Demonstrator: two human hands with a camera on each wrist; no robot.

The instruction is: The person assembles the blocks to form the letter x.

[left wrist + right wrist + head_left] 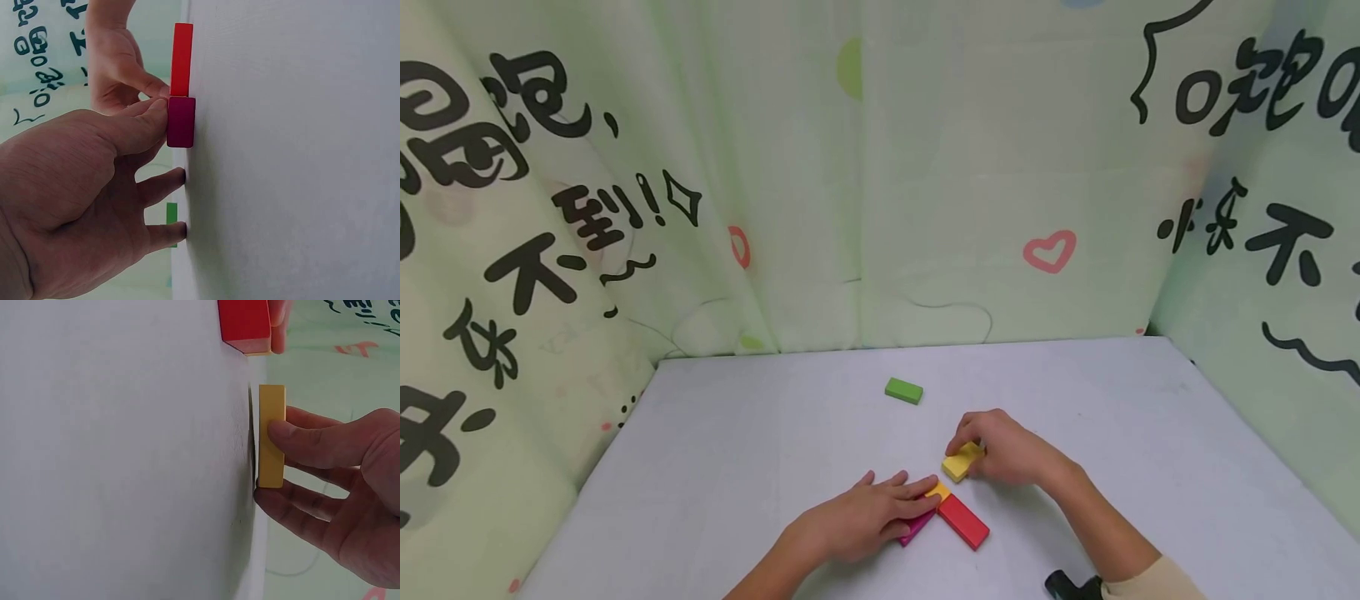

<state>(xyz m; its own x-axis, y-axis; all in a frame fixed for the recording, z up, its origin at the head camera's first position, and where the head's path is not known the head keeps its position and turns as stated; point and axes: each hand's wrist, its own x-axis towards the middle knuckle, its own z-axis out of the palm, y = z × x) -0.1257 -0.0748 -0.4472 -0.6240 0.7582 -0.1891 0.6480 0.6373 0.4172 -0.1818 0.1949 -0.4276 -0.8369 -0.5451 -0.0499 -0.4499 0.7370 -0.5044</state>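
Note:
My left hand [865, 518] lies over a magenta block [916, 528] and an orange block [939, 493], its fingers spread and fairly straight. In the left wrist view the thumb touches the magenta block's upper edge, while two other fingertips [177, 180] rest on the table. A red block [964, 522] meets the orange one at an angle, like a V with the magenta block. Just beyond them, my right hand [1009, 450] pinches a yellow block [270, 470] between thumb and fingers. The right wrist view shows a thin gap between that block and the tabletop.
A green block [904, 391] lies farther back on the white tabletop [760, 425]. Pale green curtains [925, 183] with black lettering hang behind and at both sides. A black object [1066, 585] sits by the right sleeve.

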